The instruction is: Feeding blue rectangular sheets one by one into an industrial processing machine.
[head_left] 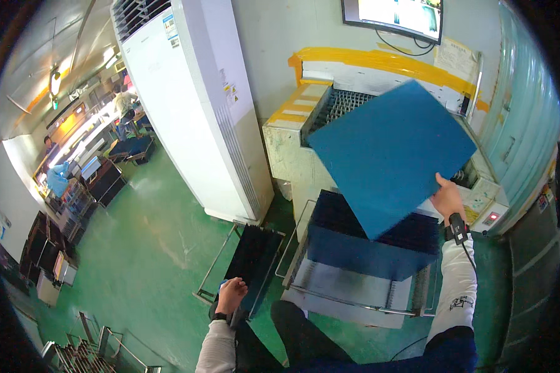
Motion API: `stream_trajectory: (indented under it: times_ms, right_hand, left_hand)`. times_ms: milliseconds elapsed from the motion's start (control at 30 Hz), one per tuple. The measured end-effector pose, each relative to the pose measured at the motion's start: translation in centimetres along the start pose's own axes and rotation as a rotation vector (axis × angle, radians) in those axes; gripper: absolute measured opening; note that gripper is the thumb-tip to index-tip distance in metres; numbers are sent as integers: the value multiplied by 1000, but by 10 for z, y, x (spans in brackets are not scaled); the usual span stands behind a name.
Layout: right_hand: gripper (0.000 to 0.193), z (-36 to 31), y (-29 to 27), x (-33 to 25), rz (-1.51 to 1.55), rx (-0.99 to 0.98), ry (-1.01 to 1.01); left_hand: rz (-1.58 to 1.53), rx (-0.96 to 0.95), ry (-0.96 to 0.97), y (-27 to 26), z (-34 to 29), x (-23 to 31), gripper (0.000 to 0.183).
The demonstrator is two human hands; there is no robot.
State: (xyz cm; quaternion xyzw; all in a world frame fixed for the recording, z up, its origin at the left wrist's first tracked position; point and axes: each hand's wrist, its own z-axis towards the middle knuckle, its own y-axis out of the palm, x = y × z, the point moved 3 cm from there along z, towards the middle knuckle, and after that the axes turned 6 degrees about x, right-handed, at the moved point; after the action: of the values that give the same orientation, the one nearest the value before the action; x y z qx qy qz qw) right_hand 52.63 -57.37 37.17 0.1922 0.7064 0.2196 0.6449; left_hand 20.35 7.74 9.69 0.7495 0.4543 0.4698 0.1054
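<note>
Right hand (448, 199) grips one blue sheet (392, 155) by its edge, right of centre, tilted before the machine (292, 161). Progress: one sheet out; packed dark sheets (367, 255) fill the rack (424, 292), lower centre; finished count unclear. Left hand (232, 295), lower left of centre: fingers curled, contents cannot be told.

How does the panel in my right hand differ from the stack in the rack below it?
The panel is brighter blue; the stack looks darker, nearly black on top. The panel is turned cornerwise in the right hand; the stack sits in the metal rack. Both show a flat, bluish face.
</note>
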Motion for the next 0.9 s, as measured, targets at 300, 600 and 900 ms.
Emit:
stream_trajectory:
  times_ms: [300, 600, 900]
  right_hand:
    - [14, 100, 37, 49, 171, 275, -71]
    - [33, 245, -70, 2, -356, -34, -370]
    - [38, 159, 87, 32, -439, -50, 22]
  left_hand:
    - [-19, 25, 44, -2, -10, 4, 11]
    - [-115, 12, -2, 23, 8, -7, 10]
    - [16, 84, -9, 25, -18, -1, 12]
